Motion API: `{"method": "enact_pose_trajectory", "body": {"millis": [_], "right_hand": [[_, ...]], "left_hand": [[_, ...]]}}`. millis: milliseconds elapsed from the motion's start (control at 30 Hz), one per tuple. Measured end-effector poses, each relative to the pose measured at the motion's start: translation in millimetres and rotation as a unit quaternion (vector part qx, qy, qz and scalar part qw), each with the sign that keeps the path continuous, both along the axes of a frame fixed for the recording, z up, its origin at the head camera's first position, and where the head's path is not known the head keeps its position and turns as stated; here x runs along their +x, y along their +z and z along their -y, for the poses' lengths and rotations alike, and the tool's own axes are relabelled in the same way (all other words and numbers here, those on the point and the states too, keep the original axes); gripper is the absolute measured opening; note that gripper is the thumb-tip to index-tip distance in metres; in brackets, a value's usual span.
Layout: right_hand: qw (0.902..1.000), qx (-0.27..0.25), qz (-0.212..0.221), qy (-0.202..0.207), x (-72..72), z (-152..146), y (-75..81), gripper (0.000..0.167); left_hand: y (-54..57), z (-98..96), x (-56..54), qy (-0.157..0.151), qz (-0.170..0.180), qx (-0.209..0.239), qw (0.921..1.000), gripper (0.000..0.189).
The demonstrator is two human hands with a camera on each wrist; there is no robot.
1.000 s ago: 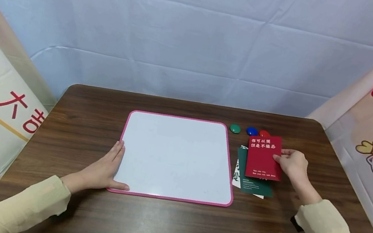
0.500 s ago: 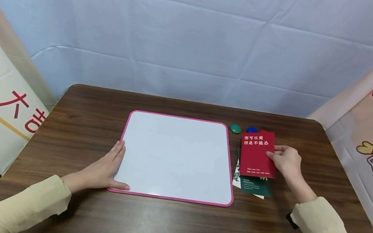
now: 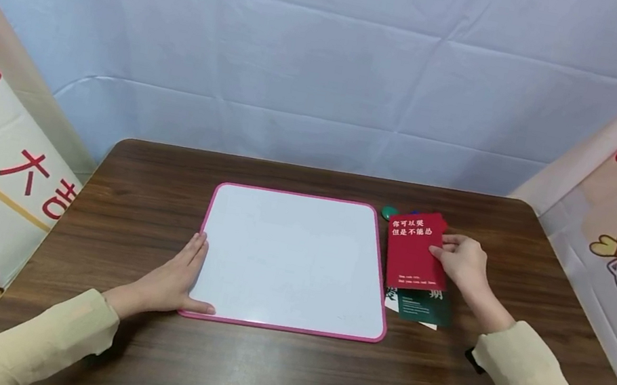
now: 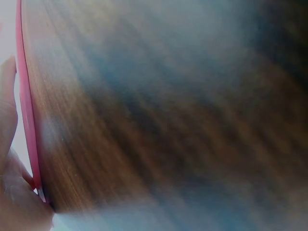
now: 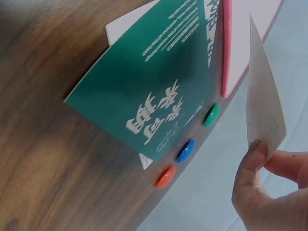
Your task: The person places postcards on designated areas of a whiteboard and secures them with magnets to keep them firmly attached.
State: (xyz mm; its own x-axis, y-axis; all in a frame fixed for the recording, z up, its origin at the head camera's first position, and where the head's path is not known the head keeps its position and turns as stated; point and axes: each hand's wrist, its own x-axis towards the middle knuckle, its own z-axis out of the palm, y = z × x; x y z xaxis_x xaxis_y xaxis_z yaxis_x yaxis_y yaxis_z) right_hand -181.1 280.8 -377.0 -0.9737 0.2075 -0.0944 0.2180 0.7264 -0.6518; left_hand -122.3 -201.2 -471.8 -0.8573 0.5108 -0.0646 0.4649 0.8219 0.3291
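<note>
My right hand (image 3: pixel 465 261) pinches a red card (image 3: pixel 416 259) with white lettering by its right edge, between thumb and fingers. In the right wrist view the card (image 5: pixel 263 96) shows its pale back, held up above the table. Below it lies a green card (image 3: pixel 429 307) on top of white ones, partly covered in the head view. A whiteboard (image 3: pixel 290 258) with a pink rim lies flat to the left. My left hand (image 3: pixel 177 276) rests on the board's left side, fingers straight along the edge and thumb over the near corner.
A green magnet (image 5: pixel 211 115), a blue magnet (image 5: pixel 185 151) and a red magnet (image 5: pixel 165 177) sit in a row behind the cards. The brown wooden table (image 3: pixel 275 379) carries everything. Pale cloth (image 3: pixel 319 63) hangs behind it, with printed cloths on both sides.
My right hand has carried the red card leftward and slightly away, toward the whiteboard's right rim, now covering most of the blue and red magnets in the head view. My left hand has stayed put.
</note>
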Motion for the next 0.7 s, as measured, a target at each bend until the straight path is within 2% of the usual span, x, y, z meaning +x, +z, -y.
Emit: {"method": "enact_pose_trajectory", "body": {"millis": [233,700], "right_hand": [[0.9998,-0.012,-0.013,0.01,1.4,10.0,3.0,0.049],[0.9993,-0.028,-0.018,0.019,2.6,25.7,6.9,0.048]], "left_hand": [[-0.4,0.2,0.8,0.002,-0.004,0.0,1.0,0.126],[-1.6,0.4,0.4,0.006,0.009,-0.001,0.9999,0.128]]}}
